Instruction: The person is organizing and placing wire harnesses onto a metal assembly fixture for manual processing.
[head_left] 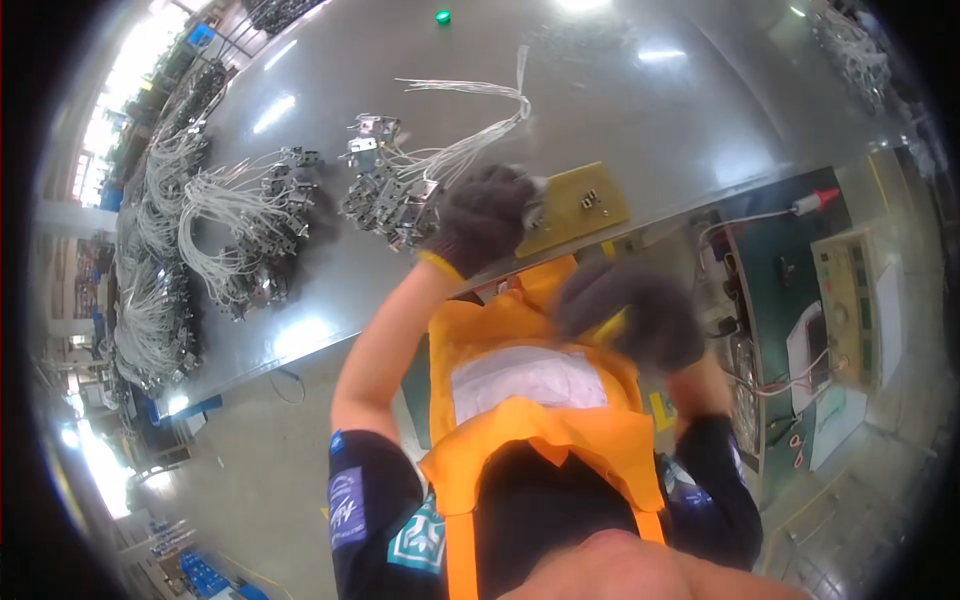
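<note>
Item: left hand [487, 215] closed on wire bundle [455, 150] near bench [620, 110] front edge; right hand [630, 312] blurred, grip state I cannot tell. Risk: leads snagging metal brackets [385, 195].

A pale rectangular label [528, 380] — possibly a clear pocket — sits on the orange apron's [560, 430] chest.

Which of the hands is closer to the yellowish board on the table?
Left. The left hand in a dark glove rests at the edge of the yellowish board, touching or nearly so; the right hand is below it, off the table.
</note>
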